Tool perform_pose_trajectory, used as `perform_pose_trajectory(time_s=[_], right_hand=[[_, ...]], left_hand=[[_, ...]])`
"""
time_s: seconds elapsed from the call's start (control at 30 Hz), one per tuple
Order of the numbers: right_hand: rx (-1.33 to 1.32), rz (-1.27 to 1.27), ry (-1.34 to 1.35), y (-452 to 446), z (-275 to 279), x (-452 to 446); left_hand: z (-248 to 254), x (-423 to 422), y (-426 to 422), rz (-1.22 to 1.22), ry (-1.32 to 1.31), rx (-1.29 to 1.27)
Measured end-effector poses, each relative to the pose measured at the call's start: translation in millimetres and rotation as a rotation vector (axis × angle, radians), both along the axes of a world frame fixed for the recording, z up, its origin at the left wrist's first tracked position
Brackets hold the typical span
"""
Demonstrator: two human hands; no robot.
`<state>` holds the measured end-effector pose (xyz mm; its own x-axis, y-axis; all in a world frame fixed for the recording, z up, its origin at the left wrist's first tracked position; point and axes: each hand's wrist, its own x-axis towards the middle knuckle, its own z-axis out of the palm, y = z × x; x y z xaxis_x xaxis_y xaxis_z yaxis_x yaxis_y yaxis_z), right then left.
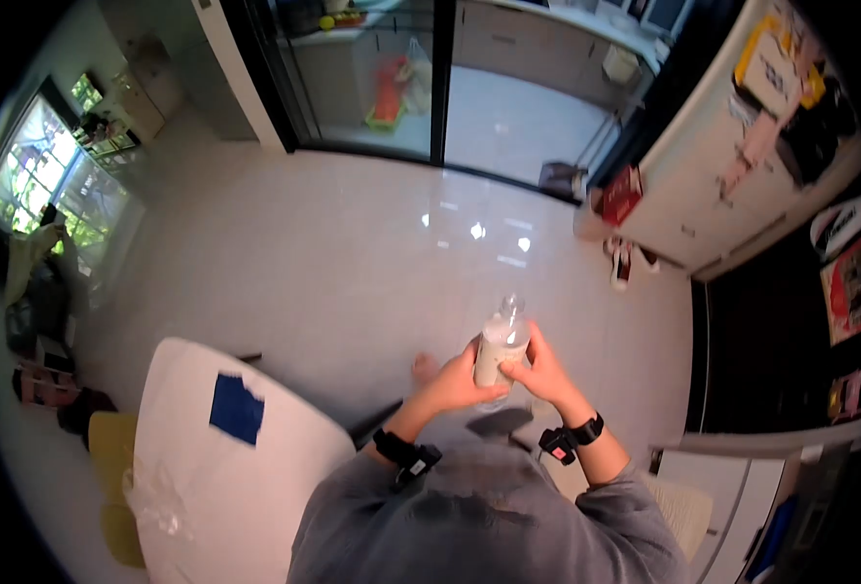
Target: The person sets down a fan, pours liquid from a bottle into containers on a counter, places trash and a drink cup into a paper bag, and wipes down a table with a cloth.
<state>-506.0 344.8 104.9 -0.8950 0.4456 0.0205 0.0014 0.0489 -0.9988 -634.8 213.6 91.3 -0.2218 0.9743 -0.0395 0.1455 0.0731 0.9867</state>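
Both hands hold a clear bottle [494, 355] with a pale label in front of the body, its neck pointing away toward the glass doors. My left hand [462, 378] wraps round the bottle's left side. From the right, my right hand [541, 368] grips it, with the thumb lying across the label. The bottle's lower end shows below the hands. Each forearm wears a black strap with a small device.
A white table [285, 487] with a blue cloth piece [237, 409] and crumpled clear plastic [166, 511] stands at the left, beside a yellow chair [114, 467]. Shoes [622, 265] and a red box [622, 195] lie by the cabinet at the right.
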Motion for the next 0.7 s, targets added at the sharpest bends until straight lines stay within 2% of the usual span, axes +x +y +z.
perform_pose_trajectory(time_s=[0.1,0.13,0.2,0.27,0.43,0.53,0.6,0.7], right_hand=[[0.269,0.072,-0.13,49.3,18.7,-80.9],[0.275,0.099,-0.153,62.4,27.8,-108.6],[0.344,0.118,-0.082,76.6,41.7,-157.2],[0.306,0.164,-0.093,79.2,54.1,-206.4],[0.237,0.35,-0.034,92.4,71.5,-338.1],[0.317,0.424,0.058,91.8,72.8,-416.9],[0.402,0.568,-0.053,95.9,74.3,-467.1],[0.504,0.633,-0.124,101.3,66.0,-539.8]], left_hand=[[-21.2,-77.4,33.4,0.172,-0.002,0.014],[-19.3,-99.6,37.6,0.235,-0.006,-0.022],[-9.6,-139.6,48.0,0.333,-0.02,-0.096],[-4.3,-177.1,46.6,0.567,0.408,-0.006],[-12.7,-269.9,29.5,0.807,0.425,0.006],[-18.9,-320.7,16.9,0.9,0.553,-0.063],[-25.5,-355.1,20.3,1.0,0.741,-0.069],[-35.8,-412.1,30.1,1.042,0.725,-0.16]])
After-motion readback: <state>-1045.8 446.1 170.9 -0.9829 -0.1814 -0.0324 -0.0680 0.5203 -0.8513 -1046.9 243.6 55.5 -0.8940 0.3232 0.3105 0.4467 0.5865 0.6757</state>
